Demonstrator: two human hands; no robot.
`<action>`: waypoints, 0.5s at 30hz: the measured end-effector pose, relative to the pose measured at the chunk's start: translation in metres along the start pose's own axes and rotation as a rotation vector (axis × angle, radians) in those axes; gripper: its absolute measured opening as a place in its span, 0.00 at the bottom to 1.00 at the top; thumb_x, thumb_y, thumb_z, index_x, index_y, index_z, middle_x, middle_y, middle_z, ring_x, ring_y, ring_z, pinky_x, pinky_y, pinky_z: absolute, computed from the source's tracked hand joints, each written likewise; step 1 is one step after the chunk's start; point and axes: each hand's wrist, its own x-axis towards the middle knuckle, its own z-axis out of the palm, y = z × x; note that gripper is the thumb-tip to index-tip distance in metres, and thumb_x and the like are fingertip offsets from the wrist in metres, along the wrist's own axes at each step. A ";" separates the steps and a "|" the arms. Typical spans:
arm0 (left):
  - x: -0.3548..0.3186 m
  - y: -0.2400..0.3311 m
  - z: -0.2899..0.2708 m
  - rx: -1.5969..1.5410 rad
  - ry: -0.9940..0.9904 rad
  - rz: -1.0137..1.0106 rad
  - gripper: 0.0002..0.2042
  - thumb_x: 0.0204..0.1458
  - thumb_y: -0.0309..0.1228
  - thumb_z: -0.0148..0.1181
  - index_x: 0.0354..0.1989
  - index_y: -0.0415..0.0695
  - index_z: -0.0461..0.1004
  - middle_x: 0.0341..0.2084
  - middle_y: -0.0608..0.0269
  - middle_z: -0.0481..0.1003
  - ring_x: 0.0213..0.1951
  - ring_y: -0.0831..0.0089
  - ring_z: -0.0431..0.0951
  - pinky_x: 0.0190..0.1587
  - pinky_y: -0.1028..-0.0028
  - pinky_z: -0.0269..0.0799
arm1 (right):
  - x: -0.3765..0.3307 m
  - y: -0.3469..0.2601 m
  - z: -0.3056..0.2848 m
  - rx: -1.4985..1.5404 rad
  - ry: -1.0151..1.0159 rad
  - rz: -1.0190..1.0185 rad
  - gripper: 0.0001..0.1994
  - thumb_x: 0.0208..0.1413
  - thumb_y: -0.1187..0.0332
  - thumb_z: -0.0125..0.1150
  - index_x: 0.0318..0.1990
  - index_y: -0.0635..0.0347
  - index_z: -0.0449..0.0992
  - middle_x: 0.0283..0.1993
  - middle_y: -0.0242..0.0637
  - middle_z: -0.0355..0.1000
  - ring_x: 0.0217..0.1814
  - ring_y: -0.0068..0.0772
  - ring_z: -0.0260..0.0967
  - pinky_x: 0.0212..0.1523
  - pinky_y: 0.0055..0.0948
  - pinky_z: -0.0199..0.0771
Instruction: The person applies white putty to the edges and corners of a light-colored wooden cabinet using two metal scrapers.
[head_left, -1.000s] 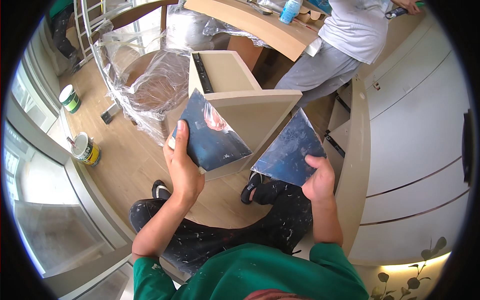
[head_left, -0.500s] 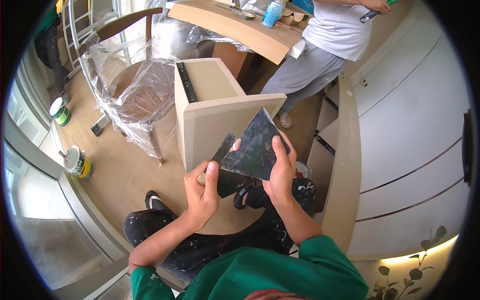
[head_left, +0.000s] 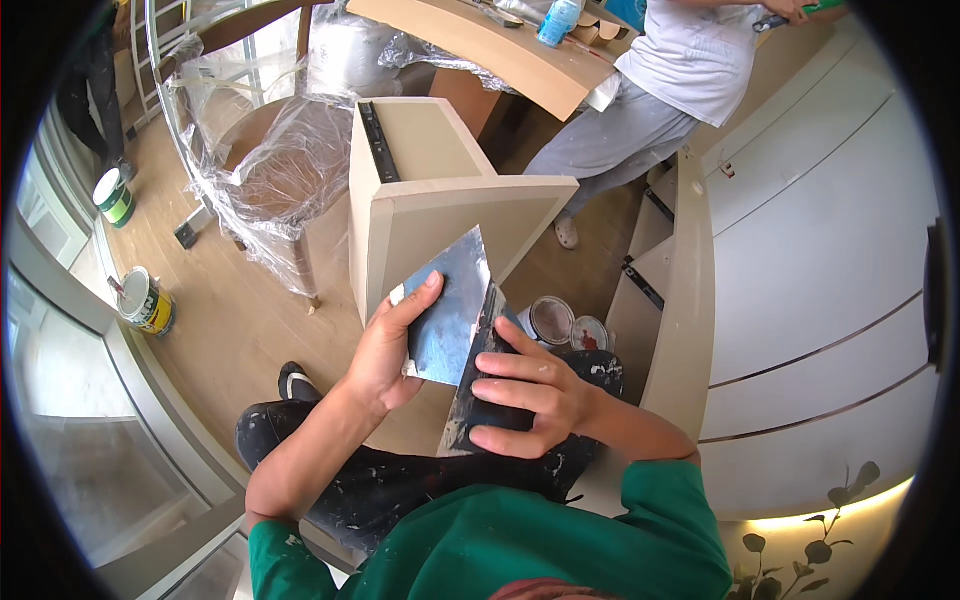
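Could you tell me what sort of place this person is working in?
Probably a room under renovation: furniture wrapped in plastic sheeting, paint cans on the wooden floor, and the hands scraping two metal putty blades beside an unfinished cabinet box.

Before me stands the drawer box [head_left: 440,190]; paint cans [head_left: 565,325] sit right of it, a wrapped chair [head_left: 270,170] left, a co-worker [head_left: 660,90] behind.

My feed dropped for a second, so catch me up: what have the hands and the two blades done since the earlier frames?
The left hand and right hand came together from well apart. Their two metal blades, first held side by side, now cross: the right blade stands edge-on against the face of the left blade. Neither grip was released. The beige cabinet box and the paint cans kept their places.
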 end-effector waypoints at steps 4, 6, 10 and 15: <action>-0.001 -0.004 -0.008 0.018 -0.023 0.055 0.16 0.60 0.38 0.62 0.50 0.41 0.72 0.38 0.60 0.79 0.38 0.72 0.83 0.40 0.68 0.83 | -0.013 0.028 -0.012 -0.074 -0.134 0.136 0.17 0.55 0.72 0.64 0.52 0.44 0.74 0.56 0.40 0.67 0.62 0.45 0.68 0.69 0.59 0.62; -0.003 -0.003 0.000 0.031 0.011 0.053 0.15 0.61 0.37 0.61 0.49 0.40 0.72 0.38 0.61 0.78 0.37 0.70 0.83 0.37 0.66 0.84 | -0.021 0.046 -0.023 -0.138 -0.175 0.198 0.18 0.55 0.73 0.62 0.53 0.45 0.74 0.56 0.40 0.67 0.62 0.46 0.67 0.69 0.58 0.62; 0.000 -0.002 -0.007 0.104 -0.016 0.083 0.15 0.60 0.36 0.62 0.48 0.39 0.74 0.36 0.59 0.80 0.36 0.70 0.84 0.40 0.67 0.83 | -0.018 0.069 -0.070 -0.322 -0.378 0.242 0.23 0.51 0.77 0.61 0.55 0.44 0.74 0.55 0.38 0.68 0.61 0.46 0.67 0.68 0.56 0.62; 0.003 0.001 -0.007 0.345 -0.038 0.250 0.13 0.62 0.32 0.60 0.46 0.33 0.75 0.33 0.58 0.80 0.32 0.74 0.82 0.34 0.71 0.82 | 0.030 0.057 -0.098 -0.384 -0.596 0.169 0.21 0.50 0.73 0.60 0.54 0.44 0.74 0.54 0.35 0.69 0.59 0.40 0.67 0.69 0.55 0.61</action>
